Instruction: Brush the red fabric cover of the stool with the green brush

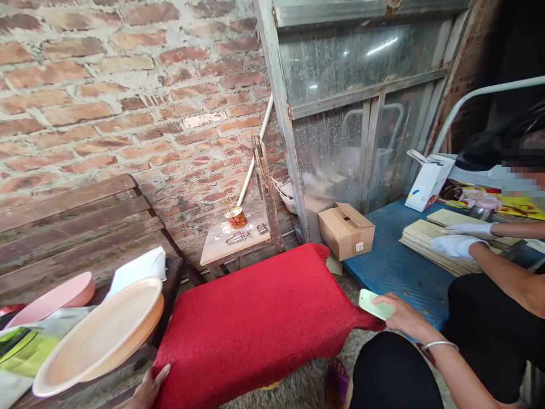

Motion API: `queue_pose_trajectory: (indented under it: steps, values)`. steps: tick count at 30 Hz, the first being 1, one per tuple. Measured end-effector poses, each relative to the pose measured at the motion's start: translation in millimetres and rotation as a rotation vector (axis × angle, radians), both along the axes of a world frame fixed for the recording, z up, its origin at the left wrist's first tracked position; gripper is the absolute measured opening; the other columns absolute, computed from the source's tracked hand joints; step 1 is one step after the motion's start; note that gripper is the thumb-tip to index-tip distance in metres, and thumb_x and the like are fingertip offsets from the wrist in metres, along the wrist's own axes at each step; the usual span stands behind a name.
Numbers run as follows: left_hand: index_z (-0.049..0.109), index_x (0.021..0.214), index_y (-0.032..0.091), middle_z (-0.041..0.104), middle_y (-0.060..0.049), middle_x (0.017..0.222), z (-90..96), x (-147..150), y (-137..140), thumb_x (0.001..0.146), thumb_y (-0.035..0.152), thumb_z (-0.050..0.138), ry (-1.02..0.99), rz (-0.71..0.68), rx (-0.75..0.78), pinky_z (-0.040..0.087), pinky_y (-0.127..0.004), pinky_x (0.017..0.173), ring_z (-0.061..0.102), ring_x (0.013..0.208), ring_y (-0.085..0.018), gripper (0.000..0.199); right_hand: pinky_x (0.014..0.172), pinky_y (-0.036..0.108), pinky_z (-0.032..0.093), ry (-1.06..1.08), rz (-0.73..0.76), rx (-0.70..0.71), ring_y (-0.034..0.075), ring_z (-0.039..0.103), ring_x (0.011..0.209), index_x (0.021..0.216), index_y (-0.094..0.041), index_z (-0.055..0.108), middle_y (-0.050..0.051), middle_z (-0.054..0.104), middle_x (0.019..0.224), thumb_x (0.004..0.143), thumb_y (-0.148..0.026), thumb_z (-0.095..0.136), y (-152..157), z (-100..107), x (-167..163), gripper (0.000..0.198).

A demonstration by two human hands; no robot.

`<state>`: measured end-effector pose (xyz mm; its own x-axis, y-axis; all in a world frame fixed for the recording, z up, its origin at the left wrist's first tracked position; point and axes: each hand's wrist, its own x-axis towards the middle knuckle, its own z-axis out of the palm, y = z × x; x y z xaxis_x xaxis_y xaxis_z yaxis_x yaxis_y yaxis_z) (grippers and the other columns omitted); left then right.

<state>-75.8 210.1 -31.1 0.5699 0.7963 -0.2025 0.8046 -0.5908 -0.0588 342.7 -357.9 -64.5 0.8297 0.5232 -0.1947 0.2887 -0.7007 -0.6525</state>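
Note:
A fuzzy red cloth (255, 318) is draped over a long low surface in front of me. At its near left edge is my left hand (147, 389), thumb against the fabric and fingers curled, partly cut off by the frame. My right hand (402, 318), with a bangle at the wrist, is closed round a pale green flat object (377, 305) with rounded corners and a dark dot near one end. I cannot tell its exact kind. The cloth's right corner stretches out beneath this hand.
Left, a cream basin (102, 335) and pink basin (55, 298) rest on a wooden bench (85, 210). Ahead stands a stool (217, 244) with padlocks and a tin (236, 218). Right, a cardboard box (347, 230) borders a blue table (383, 227), where a co-worker's gloved hands (457, 244) touch stacked sheets.

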Motion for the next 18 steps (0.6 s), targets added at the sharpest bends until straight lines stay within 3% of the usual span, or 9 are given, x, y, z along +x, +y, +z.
queue_pose_trajectory:
  steps: [6, 12, 15, 18]
  values:
    - [0.073, 0.104, 0.026, 0.077, -0.008, 0.102, -7.7, -7, 9, 0.062, 0.052, 0.053, -0.060, -0.008, -0.082, 0.052, -0.042, 0.104, 0.067, 0.114, -0.037, 0.054, 0.084, 0.028, 0.047, 0.112, 0.008, 0.167, 0.022, 0.062, 0.099, 0.109, -0.026, 0.070, 0.002, 0.065, 0.113, 0.051, -0.024, 0.052, 5, -3, 1, 0.061]
    - [0.076, 0.101, 0.021, 0.076, -0.009, 0.105, -20.3, -20, 29, 0.066, 0.047, 0.055, -0.122, -0.029, -0.109, 0.051, -0.039, 0.106, 0.066, 0.116, -0.034, 0.048, 0.074, 0.027, 0.046, 0.073, -0.013, -0.036, 0.022, 0.063, 0.091, 0.101, -0.026, 0.073, 0.002, 0.067, 0.104, 0.045, -0.018, 0.053, 6, -9, 10, 0.060]
    - [0.077, 0.102, 0.016, 0.076, -0.012, 0.107, -26.6, -23, 35, 0.067, 0.043, 0.057, -0.103, -0.052, -0.112, 0.048, -0.037, 0.107, 0.066, 0.116, -0.034, 0.048, 0.073, 0.028, 0.045, -0.007, -0.004, -0.054, 0.022, 0.062, 0.089, 0.102, -0.028, 0.073, 0.002, 0.067, 0.107, 0.049, -0.019, 0.055, 6, 9, 16, 0.058]
    - [0.075, 0.108, 0.015, 0.076, -0.012, 0.106, -33.1, -25, 37, 0.070, 0.041, 0.057, -0.061, -0.069, -0.090, 0.049, -0.038, 0.105, 0.066, 0.115, -0.033, 0.050, 0.076, 0.029, 0.045, -0.043, 0.086, 0.018, 0.022, 0.062, 0.092, 0.106, -0.030, 0.072, 0.001, 0.067, 0.111, 0.053, -0.022, 0.056, 28, 37, 12, 0.056]
